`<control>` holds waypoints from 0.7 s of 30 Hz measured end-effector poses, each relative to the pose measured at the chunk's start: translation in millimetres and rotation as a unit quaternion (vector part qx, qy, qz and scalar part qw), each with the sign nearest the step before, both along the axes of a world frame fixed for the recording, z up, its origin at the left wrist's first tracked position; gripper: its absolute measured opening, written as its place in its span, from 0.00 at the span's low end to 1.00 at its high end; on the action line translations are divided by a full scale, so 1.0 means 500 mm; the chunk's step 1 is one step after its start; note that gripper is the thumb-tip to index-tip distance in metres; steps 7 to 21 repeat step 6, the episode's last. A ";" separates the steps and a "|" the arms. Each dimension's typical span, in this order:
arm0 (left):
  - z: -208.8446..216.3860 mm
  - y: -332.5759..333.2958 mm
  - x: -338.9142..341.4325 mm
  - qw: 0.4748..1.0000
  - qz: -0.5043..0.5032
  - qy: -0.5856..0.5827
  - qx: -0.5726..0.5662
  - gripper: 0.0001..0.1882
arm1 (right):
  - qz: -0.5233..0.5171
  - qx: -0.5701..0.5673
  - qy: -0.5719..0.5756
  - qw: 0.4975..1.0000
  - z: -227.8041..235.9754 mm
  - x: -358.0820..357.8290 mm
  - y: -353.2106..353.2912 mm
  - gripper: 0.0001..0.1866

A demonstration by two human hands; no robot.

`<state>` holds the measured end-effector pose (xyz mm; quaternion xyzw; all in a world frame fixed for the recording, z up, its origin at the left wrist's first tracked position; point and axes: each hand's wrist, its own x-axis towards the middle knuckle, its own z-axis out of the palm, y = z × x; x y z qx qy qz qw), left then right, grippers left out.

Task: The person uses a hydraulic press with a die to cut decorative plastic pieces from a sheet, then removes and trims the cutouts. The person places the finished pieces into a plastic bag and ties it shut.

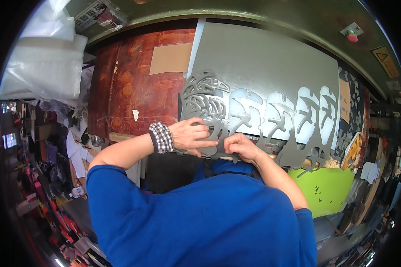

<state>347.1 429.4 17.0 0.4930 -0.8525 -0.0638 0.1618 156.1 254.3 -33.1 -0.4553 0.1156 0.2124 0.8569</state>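
Observation:
My left hand, with a checkered band around its wrist, rests at the near edge of a pile of grey cut-out pieces. Its index finger points right and its thumb is apart; the other fingers bend over the pieces. Just to the right, my right hand is closed, fingertips pinching the near edge of the grey cut sheet. The sheet has large curved openings that show a pale layer beneath. What lies inside the right fingers is mostly hidden.
A plain grey board lies beyond the cut sheet. Reddish-brown wood with a cardboard piece is at left. Clear plastic wrapping stands far left. A green panel is near right; a red button sits on the machine beam.

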 end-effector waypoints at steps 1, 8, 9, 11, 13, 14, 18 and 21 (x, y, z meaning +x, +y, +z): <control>-0.012 0.010 -0.002 1.000 0.023 0.010 -0.010 0.24 | -0.008 0.024 0.005 1.000 -0.006 -0.002 0.000 0.05; -0.027 0.017 0.002 0.972 0.148 0.181 0.008 0.31 | -0.014 -0.005 0.009 1.000 -0.014 0.007 -0.001 0.05; -0.027 0.017 0.002 0.972 0.148 0.181 0.008 0.31 | -0.014 -0.005 0.009 1.000 -0.014 0.007 -0.001 0.05; -0.027 0.017 0.002 0.972 0.148 0.181 0.008 0.31 | -0.014 -0.005 0.009 1.000 -0.014 0.007 -0.001 0.05; -0.027 0.017 0.002 0.972 0.148 0.181 0.008 0.31 | -0.014 -0.005 0.009 1.000 -0.014 0.007 -0.001 0.05; -0.027 0.017 0.002 0.972 0.148 0.181 0.008 0.31 | -0.014 -0.005 0.009 1.000 -0.014 0.007 -0.001 0.05; -0.027 0.017 0.002 0.972 0.148 0.181 0.008 0.31 | -0.014 -0.005 0.009 1.000 -0.014 0.007 -0.001 0.05; -0.027 0.017 0.002 0.972 0.148 0.181 0.008 0.31 | -0.014 -0.005 0.009 1.000 -0.014 0.007 -0.001 0.05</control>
